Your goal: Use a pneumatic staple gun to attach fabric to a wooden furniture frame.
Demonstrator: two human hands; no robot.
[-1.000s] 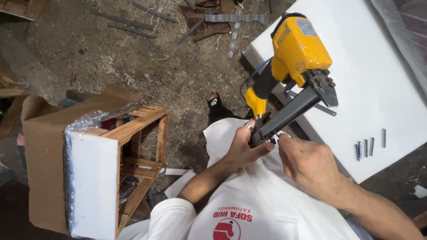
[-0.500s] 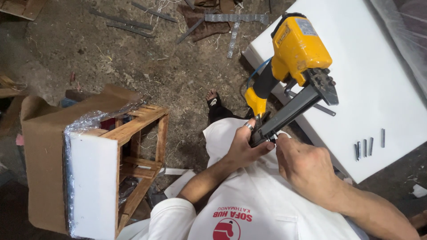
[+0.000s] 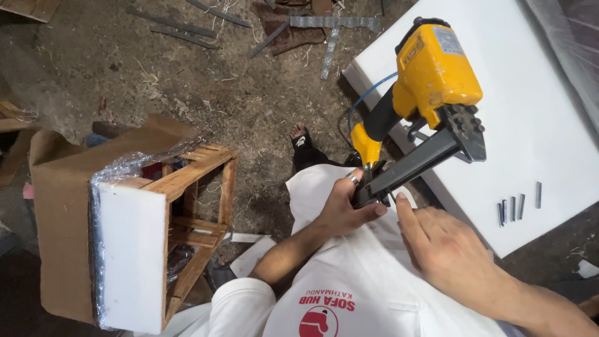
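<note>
Here's the yellow-bodied pneumatic staple gun with its long dark steel magazine (image 3: 430, 118), held up over the person's lap at about one o'clock from the hands, nose plate tilted out toward three o'clock above the big white foam-faced panel (image 3: 536, 118). The left hand (image 3: 346, 209) has its fingers closed round the rear end of the magazine, a ring showing on one of them, while the right hand (image 3: 446, 246) comes in from five o'clock with its fingers loosely spread, holding nothing, index tip touching the magazine's tail. The risk, as I read it: the blue air hose (image 3: 368, 100) looks connected, so a stray squeeze of the trigger could fire a staple while fingers sit close to the track. The grip is far back on a top-heavy tool, too, so it could tip or slip down onto the lap. A fingertip could get pinched if the magazine slide snaps shut. The gun itself looks worn, yellow paint scuffed, black grip in the middle, a toothed dark nose. Out at three o'clock, short grey staple strips (image 3: 518, 206) lie on the panel's edge; at nine o'clock stands a foam-padded wooden stool frame wrapped in cardboard (image 3: 156, 218) on the dirt floor (image 3: 187, 81).
</note>
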